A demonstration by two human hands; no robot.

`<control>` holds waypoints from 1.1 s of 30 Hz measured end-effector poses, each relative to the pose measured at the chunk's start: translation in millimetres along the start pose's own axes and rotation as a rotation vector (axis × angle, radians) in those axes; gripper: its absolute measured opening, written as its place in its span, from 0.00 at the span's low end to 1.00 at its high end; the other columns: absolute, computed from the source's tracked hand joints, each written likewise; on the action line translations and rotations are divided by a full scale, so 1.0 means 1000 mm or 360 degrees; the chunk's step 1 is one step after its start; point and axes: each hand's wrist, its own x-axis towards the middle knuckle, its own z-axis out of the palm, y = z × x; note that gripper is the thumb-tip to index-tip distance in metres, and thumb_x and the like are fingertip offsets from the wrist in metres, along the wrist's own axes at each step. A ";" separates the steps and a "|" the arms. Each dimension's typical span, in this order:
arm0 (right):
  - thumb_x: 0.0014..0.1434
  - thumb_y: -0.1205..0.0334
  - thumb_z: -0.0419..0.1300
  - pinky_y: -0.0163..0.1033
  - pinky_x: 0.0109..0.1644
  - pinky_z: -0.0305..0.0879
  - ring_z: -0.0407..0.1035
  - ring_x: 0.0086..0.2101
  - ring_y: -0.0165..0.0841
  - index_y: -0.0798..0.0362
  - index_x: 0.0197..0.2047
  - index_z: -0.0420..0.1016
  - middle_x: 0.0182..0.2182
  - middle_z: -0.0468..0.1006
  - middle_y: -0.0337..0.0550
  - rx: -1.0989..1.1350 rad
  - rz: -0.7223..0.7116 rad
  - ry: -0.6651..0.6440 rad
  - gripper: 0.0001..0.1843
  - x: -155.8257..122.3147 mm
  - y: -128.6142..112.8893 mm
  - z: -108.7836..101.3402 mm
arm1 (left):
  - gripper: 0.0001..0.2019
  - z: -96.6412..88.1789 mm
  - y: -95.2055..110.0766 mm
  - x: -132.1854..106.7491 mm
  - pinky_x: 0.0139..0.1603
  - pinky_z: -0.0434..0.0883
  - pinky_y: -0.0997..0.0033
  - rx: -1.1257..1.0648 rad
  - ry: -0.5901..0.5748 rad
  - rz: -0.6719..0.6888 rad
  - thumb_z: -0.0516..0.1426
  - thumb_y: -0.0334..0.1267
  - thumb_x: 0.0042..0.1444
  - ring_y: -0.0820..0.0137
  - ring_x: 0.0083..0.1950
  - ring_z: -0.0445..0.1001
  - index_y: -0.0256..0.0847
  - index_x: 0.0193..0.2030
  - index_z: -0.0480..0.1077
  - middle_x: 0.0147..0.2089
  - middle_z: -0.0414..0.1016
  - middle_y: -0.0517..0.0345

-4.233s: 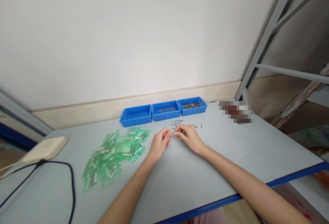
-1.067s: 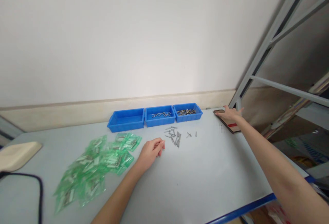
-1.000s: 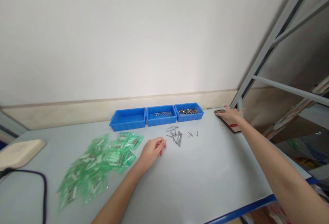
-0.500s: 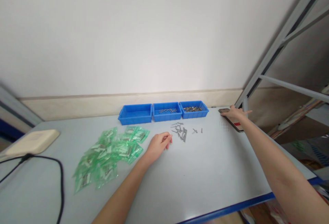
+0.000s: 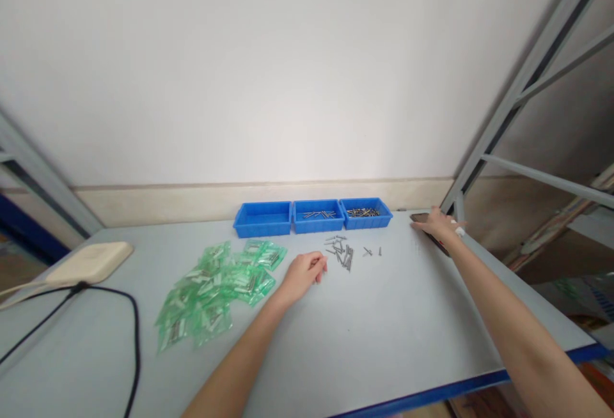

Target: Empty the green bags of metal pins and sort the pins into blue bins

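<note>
My left hand (image 5: pixel 306 272) rests on the table with its fingers curled closed, and nothing shows in them. Just beyond it lies a loose pile of metal screws (image 5: pixel 343 254), with a few more screws (image 5: pixel 368 252) to the right. Green plastic packets (image 5: pixel 218 290) with small metal parts inside are heaped to its left. At the right end of the table, my right hand (image 5: pixel 440 224) reaches over a dark phone (image 5: pixel 419 218), fingers spread and seemingly touching it. The hand and wrist cover much of the phone. A small white thing (image 5: pixel 459 231) shows beside its fingers.
Three blue bins (image 5: pixel 318 226) stand in a row near the wall; the middle and right ones hold metal pieces. A cream-coloured box (image 5: pixel 91 263) and a black cable (image 5: pixel 135 335) lie at the left. A grey metal frame (image 5: pixel 472 178) rises at the right.
The view has shifted slightly, so the table's things appear a little lower and farther right. My right hand stays at the phone, where a white thing now shows. My left hand remains curled.
</note>
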 end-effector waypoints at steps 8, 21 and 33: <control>0.57 0.52 0.56 0.49 0.50 0.60 0.66 0.49 0.42 0.41 0.48 0.73 0.50 0.73 0.42 0.0359 -0.1285 -0.0285 0.16 -0.115 -0.044 -0.023 | 0.16 0.000 0.003 -0.001 0.30 0.60 0.73 0.0075 0.0011 0.0037 0.47 0.45 0.56 0.71 0.24 0.66 0.39 0.25 0.67 0.18 0.66 0.62; 0.55 0.57 0.59 0.39 0.42 0.59 0.71 0.38 0.37 0.50 0.30 0.78 0.36 0.80 0.41 0.0693 -0.1063 -0.0389 0.08 -0.134 -0.075 -0.006 | 0.16 0.001 0.004 -0.005 0.29 0.60 0.74 0.0001 0.0055 0.0083 0.48 0.45 0.56 0.72 0.23 0.65 0.38 0.24 0.66 0.17 0.65 0.62; 0.55 0.60 0.62 0.35 0.38 0.60 0.71 0.33 0.33 0.50 0.32 0.79 0.31 0.80 0.40 0.1139 -0.1389 -0.0436 0.05 -0.183 -0.155 -0.025 | 0.16 -0.002 -0.004 0.001 0.20 0.56 0.76 -0.0310 0.0201 0.0078 0.52 0.52 0.52 0.76 0.17 0.58 0.38 0.30 0.66 0.17 0.62 0.66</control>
